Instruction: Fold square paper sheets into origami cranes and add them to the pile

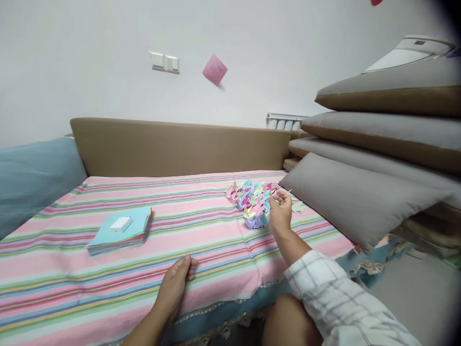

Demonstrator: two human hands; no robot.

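My right hand [281,212] is at the right side of a heap of folded paper cranes [255,206] in pink, blue, purple, green and yellow. Its thumb and fingers are pinched together. A small red bit and a pale pointed tip show by the fingertips, too small to make out. My left hand [176,278] rests near the front edge of the striped cloth [212,240], fingers loosely curled in, with nothing seen in them. A pale green piece of paper [297,206] lies just right of my right hand.
At left lies a stack of coloured paper sheets [140,218], a small white box [121,224] on top. Grey cushions [360,192] are piled at right. A brown backrest [180,149] runs along the wall, and a blue cushion [36,178] stands far left.
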